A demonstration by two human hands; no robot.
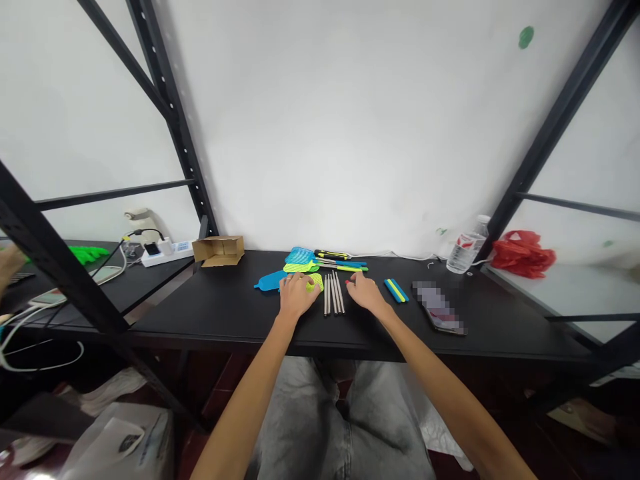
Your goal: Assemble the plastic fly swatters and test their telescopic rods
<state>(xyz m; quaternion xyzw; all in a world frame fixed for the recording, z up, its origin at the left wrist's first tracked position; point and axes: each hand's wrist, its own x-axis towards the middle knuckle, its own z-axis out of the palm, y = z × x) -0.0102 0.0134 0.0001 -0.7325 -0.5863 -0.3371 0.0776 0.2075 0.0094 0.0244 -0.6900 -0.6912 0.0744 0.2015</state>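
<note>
My left hand [296, 293] is closed on a yellow-green mesh fly swatter head [316, 281], its thumb and fingers at the edge. Blue fly swatter heads [270, 281] lie beside that hand, partly under it. Several thin metal rods [333, 295] lie side by side between my hands. My right hand [363, 292] is just right of the rods with its fingers curled together; anything in them is too small to make out. Behind the hands, fly swatters with a blue head [300, 255] and a yellow-green head lie with rods and coloured handles [353, 265] pointing right.
Blue and yellow handle pieces [397, 291] lie right of my right hand, then a phone [439, 308]. A water bottle [467, 245] and red plastic bag [523, 254] stand farther right. An open cardboard box [219, 251] and power strip [167, 252] are at left. Black shelf posts flank the table.
</note>
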